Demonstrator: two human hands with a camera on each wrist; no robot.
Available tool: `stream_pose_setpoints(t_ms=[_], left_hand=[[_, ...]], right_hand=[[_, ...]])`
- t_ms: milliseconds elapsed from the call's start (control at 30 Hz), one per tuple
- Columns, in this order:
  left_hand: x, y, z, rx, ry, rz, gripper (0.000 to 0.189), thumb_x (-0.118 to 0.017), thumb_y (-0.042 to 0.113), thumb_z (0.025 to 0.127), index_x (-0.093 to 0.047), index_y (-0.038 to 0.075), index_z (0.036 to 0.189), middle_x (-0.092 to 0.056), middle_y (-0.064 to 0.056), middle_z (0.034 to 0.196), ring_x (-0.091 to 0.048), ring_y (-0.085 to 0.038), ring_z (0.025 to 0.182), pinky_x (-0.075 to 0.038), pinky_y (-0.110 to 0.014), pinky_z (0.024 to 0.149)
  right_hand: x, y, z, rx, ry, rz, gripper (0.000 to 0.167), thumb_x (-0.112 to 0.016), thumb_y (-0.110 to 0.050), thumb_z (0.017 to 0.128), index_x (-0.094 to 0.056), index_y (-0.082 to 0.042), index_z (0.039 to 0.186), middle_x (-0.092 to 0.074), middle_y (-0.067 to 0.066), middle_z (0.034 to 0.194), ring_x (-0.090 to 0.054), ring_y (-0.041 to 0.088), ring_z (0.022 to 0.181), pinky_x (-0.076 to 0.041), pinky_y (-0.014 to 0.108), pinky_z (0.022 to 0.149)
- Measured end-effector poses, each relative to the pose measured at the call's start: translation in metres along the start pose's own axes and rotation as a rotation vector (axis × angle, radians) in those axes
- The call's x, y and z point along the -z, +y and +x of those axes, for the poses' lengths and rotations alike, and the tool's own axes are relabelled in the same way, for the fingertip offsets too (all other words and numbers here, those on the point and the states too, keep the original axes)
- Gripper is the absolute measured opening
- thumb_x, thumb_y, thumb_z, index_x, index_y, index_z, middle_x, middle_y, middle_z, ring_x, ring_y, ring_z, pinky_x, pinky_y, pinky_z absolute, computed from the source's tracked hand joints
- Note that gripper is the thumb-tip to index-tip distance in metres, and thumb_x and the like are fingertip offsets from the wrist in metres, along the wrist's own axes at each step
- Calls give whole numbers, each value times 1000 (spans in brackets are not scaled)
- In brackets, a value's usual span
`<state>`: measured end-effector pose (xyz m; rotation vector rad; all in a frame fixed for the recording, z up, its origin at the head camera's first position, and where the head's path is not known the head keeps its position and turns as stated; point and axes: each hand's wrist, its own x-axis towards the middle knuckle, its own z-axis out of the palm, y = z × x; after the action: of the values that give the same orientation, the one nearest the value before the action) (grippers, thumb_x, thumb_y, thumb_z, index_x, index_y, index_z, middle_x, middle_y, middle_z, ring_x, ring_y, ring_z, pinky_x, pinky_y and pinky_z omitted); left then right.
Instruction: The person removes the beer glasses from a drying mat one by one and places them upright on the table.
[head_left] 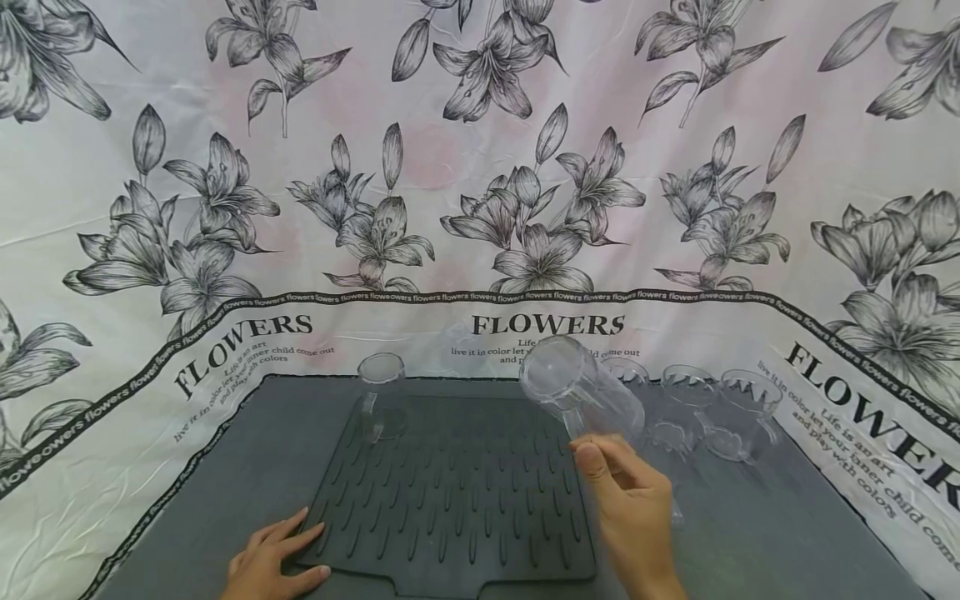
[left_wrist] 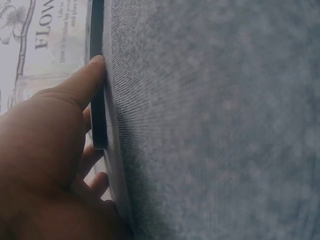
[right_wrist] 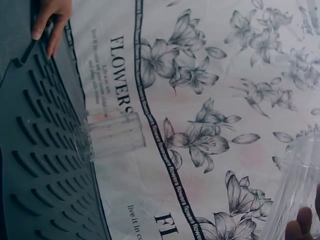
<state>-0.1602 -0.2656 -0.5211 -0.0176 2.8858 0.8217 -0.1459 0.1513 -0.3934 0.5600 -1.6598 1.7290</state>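
Note:
My right hand pinches the handle of a clear mug and holds it tilted over the right back side of a dark ridged drying mat. In the right wrist view, its fingertips show beside that mug's clear wall. A second clear mug stands on the mat's back left corner, its handle facing forward. My left hand rests at the mat's front left corner, fingers spread on the edge. In the left wrist view, the thumb touches the mat's dark rim.
Several clear mugs stand on the grey tabletop right of the mat, close together and partly overlapping in the head view. A white flower-printed sheet rises behind the table and along both its sides.

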Motion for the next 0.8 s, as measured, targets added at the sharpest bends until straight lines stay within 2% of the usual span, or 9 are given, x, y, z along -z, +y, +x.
stream_pose_setpoints(t_ms=[133,233,367,533,667,800], left_hand=[[1,1,0,4,-5,3,71,-75,56,75,-63,15,131,-41,-18,146,-36,-47,126,-28,-73,86],[2,2,0,5,-13,1,71,-76,56,75,-63,15,131,-41,-19,146,-36,-47,125,-28,-73,85],[3,4,2,8,-23,-5,71,-77,55,74,-64,13,130,-41,-19,145,-36,-48,125,-29,-73,85],[4,7,2,15,-26,-5,71,-79,53,73,-65,12,129,-42,-20,144,-36,-48,125,-30,-72,84],[5,10,4,20,-38,-5,70,-80,52,72,-66,12,127,-43,-21,143,-37,-49,124,-30,-73,84],[7,10,5,18,-48,-14,69,-82,50,70,-66,12,126,-43,-24,141,-37,-51,123,-29,-73,84]], right_hand=[[1,1,0,109,-19,77,15,-62,20,84,-69,10,93,-61,13,89,-59,19,87,-50,24,82],[0,-1,-1,149,-38,-4,22,-65,23,79,-71,7,93,-58,12,89,-58,19,87,-50,23,82],[-2,0,-2,262,-58,-92,25,-69,23,75,-72,4,92,-55,12,86,-56,19,83,-50,21,77],[-5,-1,0,388,-56,-224,5,-74,-1,83,-72,1,87,-53,11,82,-52,16,77,-45,19,68],[-7,-2,1,456,-29,-315,26,-71,-25,89,-72,1,83,-53,9,81,-50,16,76,-41,20,66],[-8,-1,0,482,-23,-364,32,-68,-32,91,-73,-1,82,-54,9,81,-51,15,77,-40,21,66]])
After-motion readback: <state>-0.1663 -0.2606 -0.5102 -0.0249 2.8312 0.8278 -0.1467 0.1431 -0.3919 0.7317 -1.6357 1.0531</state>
